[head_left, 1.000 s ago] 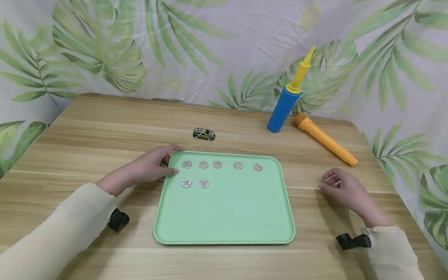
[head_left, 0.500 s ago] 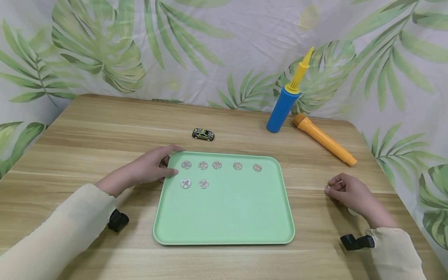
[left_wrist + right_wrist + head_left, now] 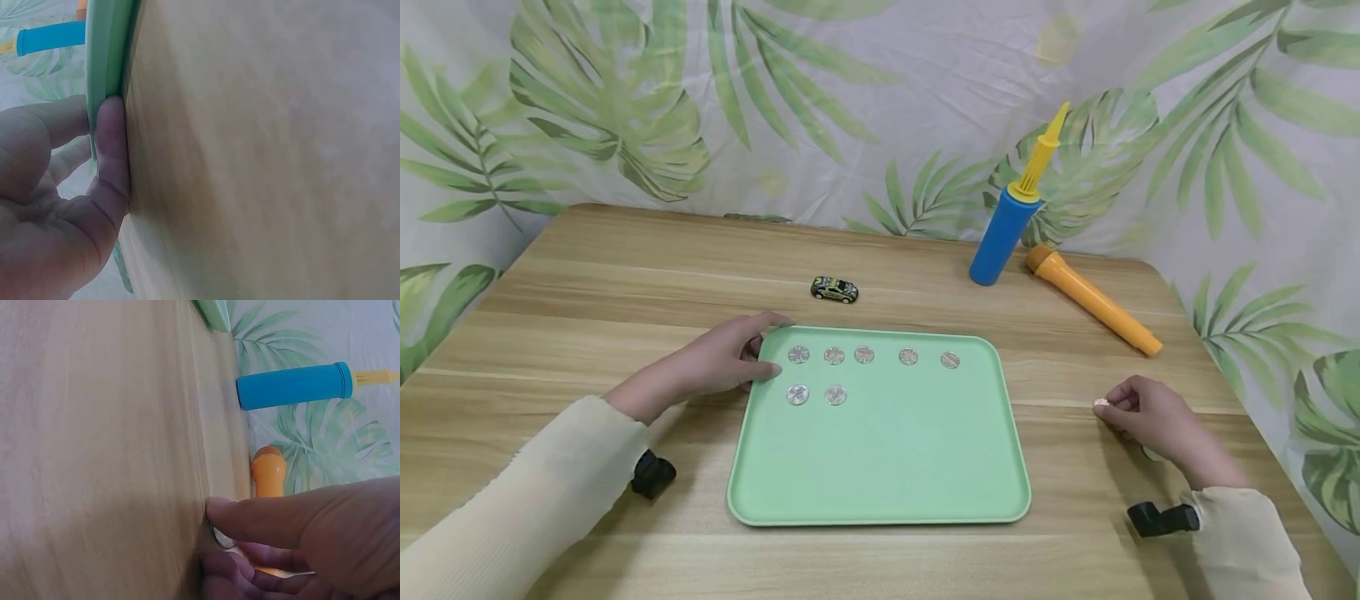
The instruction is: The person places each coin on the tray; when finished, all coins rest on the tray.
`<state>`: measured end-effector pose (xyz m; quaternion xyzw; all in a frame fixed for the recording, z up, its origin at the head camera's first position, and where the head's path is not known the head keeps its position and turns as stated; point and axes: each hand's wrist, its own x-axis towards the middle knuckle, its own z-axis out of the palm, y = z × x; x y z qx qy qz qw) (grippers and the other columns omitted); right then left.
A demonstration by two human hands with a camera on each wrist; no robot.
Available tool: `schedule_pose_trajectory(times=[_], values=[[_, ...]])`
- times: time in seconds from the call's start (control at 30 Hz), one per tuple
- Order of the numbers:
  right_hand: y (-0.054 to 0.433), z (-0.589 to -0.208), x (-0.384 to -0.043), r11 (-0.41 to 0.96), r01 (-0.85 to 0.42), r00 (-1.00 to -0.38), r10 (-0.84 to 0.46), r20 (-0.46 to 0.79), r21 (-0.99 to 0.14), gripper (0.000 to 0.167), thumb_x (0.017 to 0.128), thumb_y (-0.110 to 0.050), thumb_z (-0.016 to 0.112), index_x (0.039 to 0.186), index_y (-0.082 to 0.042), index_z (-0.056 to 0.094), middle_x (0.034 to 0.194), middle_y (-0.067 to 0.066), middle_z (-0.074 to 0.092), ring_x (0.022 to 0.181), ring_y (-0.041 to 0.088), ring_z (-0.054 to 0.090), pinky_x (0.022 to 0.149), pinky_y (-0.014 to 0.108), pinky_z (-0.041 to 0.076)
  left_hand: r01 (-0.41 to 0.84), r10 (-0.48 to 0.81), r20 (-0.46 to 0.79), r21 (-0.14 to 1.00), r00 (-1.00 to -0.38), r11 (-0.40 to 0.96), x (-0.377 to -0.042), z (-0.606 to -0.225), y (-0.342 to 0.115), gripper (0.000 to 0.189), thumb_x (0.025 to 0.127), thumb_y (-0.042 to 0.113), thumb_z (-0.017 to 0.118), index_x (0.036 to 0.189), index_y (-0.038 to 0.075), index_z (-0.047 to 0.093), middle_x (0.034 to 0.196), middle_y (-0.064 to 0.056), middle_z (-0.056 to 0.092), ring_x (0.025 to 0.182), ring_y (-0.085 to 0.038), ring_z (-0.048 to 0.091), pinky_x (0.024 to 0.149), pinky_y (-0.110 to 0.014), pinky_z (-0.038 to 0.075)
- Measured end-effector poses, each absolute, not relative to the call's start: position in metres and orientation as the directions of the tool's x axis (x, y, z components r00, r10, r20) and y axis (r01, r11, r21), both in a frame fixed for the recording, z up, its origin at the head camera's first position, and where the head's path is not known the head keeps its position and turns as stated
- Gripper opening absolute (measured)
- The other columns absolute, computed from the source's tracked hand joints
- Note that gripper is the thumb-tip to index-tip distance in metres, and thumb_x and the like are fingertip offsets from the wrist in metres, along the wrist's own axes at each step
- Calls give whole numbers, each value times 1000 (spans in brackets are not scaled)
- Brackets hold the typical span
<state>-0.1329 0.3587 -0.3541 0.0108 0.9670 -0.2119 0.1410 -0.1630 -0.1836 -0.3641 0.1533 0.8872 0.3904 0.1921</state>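
Observation:
My left hand [image 3: 718, 358] grips the light green tray [image 3: 880, 467] at its far left corner. In the left wrist view its fingers pinch the tray's rim [image 3: 112, 50] from both sides. On the tray lie several silver coins, such as one coin [image 3: 951, 360] at the right end of the far row and another [image 3: 836, 395] in the nearer row. Right of the tray, my right hand [image 3: 1161, 421] pinches a coin [image 3: 1101, 402] between thumb and fingertips, close over the table; the right wrist view shows that coin's edge [image 3: 222, 539]. A second coin [image 3: 1151, 454] is partly hidden beneath the right wrist.
Behind the tray sits a small toy car [image 3: 834, 289]. A blue hand pump [image 3: 1002, 233] with a yellow nozzle stands at the back right of the wooden table [image 3: 625, 275]. Beside it lies an orange toy microphone [image 3: 1093, 300]. A leaf-patterned cloth [image 3: 820, 108] hangs behind.
My right hand has shifted slightly right and towards me, and a coin now shows between its fingertips. My left hand and the tray have stayed in place.

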Motion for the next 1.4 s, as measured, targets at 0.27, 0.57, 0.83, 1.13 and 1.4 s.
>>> schedule_pose_trajectory(times=[0.27,0.57,0.83,1.13,1.4], values=[[356,-356,-130,841,81,-958,-81,-274,-535,26,99,-9,70,107,7,51,80,7,65,68,13,67,57,24,59,130,437,-214,763,-874,633,-163,-366,-185,67,99,7,69,158,2,38,91,-12,56,76,-18,57,60,-29,55],[353,-360,-128,815,12,-978,-111,-176,-580,23,102,-8,66,109,10,54,88,14,69,68,6,64,62,22,60,125,433,-219,760,-874,637,-165,-367,-183,65,99,5,69,157,2,40,94,-13,58,80,-19,57,61,-29,55],[331,-363,-139,746,-48,-989,-127,-72,-664,22,104,-8,63,114,10,56,94,20,73,71,3,67,65,21,62,117,430,-227,760,-874,640,-164,-365,-183,65,99,5,68,157,3,40,94,-13,57,81,-19,58,61,-30,56],[279,-355,-155,615,-70,-967,-235,-98,-786,23,104,-6,63,119,11,59,103,24,72,79,7,72,73,25,64,116,427,-228,758,-875,642,-163,-364,-183,66,99,6,69,157,2,39,95,-13,57,82,-19,57,61,-30,56],[228,-355,-166,531,-61,-892,-409,-192,-845,20,102,-4,66,117,9,61,96,23,72,78,12,71,73,28,64,101,419,-238,760,-877,642,-163,-364,-183,63,100,5,68,157,4,41,96,-14,58,83,-20,57,63,-30,57]])
